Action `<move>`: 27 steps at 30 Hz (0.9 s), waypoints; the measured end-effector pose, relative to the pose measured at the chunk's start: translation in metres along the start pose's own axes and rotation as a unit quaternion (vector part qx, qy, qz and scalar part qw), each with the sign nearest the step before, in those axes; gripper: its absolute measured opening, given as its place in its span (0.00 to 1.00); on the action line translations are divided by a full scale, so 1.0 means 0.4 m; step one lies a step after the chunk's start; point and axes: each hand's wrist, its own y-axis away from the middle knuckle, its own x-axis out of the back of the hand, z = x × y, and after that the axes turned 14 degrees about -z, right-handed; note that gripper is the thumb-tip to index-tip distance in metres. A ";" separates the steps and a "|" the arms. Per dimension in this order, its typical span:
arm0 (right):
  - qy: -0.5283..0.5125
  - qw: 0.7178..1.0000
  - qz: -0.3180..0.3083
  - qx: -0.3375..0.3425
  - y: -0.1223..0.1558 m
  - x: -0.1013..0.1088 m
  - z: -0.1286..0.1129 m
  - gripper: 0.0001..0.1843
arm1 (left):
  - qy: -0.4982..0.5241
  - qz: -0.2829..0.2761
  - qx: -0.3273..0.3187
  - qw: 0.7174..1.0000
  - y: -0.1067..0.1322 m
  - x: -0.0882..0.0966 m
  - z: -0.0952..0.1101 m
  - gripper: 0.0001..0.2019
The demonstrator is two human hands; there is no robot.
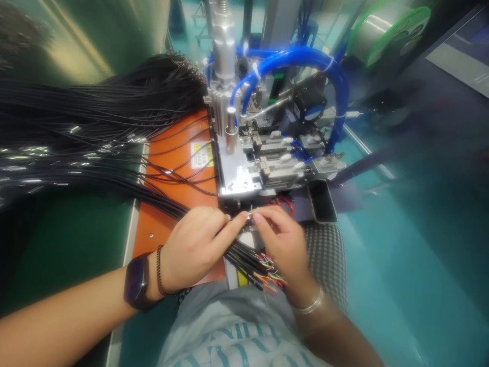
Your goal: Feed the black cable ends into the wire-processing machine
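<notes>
Right grip [284, 244] pinches a small piece [249, 216], too blurred for us to name; left grip [199, 244] meets it from the other side, whether grasping anything we cannot tell. Black cables [244, 252] pass beneath left grip, coloured wires [266, 278] beside right grip. Machine [239, 176] just beyond the 2 grips. We judge the step as fine positioning; next move calls for steady alignment.

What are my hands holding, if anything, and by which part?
Your right hand seems to pinch a small shiny piece, its held part hidden; whether your left hand grips it or the black cables is unclear.
</notes>
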 end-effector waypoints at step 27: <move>-0.020 0.979 -0.136 -0.150 -0.019 0.035 0.024 0.08 | 0.009 -0.080 0.022 0.997 -0.017 -0.002 -0.016 0.16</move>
